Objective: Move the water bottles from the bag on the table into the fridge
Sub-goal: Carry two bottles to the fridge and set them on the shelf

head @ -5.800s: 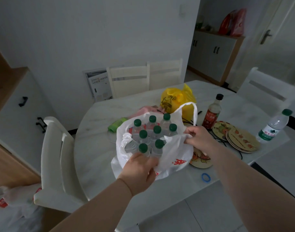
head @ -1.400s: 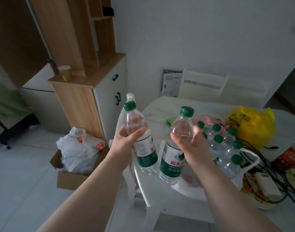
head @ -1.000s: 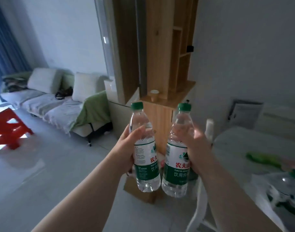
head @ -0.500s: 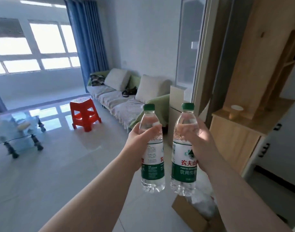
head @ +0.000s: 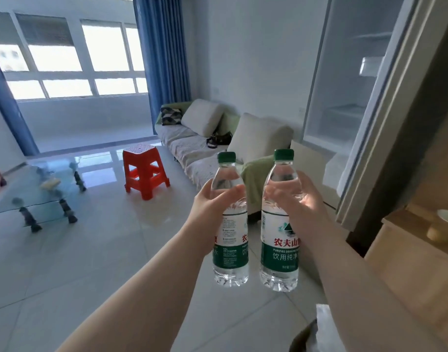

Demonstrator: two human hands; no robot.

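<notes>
I hold two clear water bottles with green caps and green-and-white labels, upright and side by side at chest height. My left hand [head: 212, 212] grips the left water bottle [head: 230, 250] around its upper body. My right hand [head: 302, 199] grips the right water bottle [head: 280, 252] the same way. The tall grey fridge [head: 349, 80] stands at the right, its glossy door face just beyond the bottles. The bag and the table are out of view.
A wooden cabinet [head: 415, 250] with a small cup [head: 443, 226] stands at the far right. A sofa [head: 192, 146] with cushions lines the far wall. A red plastic stool [head: 144, 171] and a glass coffee table [head: 37, 194] stand on the tiled floor at left.
I have turned left away from the table, carrying both bottles. The view has swung from the cabinet to the living room and the fridge has come closer on the right.
</notes>
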